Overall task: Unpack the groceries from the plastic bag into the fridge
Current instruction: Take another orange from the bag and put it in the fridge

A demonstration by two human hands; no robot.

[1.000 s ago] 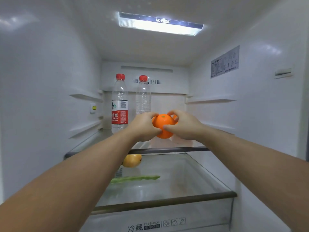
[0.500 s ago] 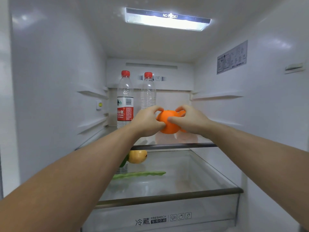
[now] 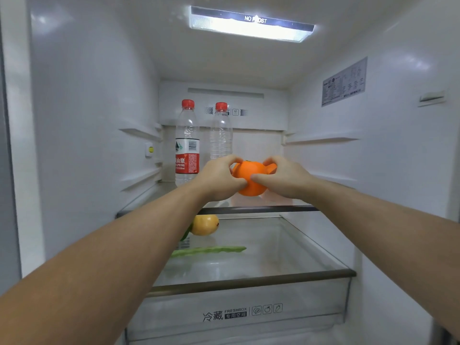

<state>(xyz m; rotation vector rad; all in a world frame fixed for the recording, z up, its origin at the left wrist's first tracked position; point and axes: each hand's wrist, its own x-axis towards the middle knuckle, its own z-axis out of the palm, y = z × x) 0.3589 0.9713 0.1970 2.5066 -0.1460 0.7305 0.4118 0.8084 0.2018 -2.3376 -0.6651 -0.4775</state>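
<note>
Holding steady over the last second, an orange (image 3: 250,179) is gripped between the left hand (image 3: 219,180) and right hand (image 3: 286,179), just above the glass shelf (image 3: 249,209) beside two bottles (image 3: 187,143); placement is judged imminent.

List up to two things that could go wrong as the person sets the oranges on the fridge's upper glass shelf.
1. The left hand and right hand pinch the front orange between them, with a second orange behind; on release, round fruit might roll off the upper shelf's front edge.
2. The unlabelled bottle stands just behind the left hand's fingers; a nudge could topple it into the labelled bottle.
</note>
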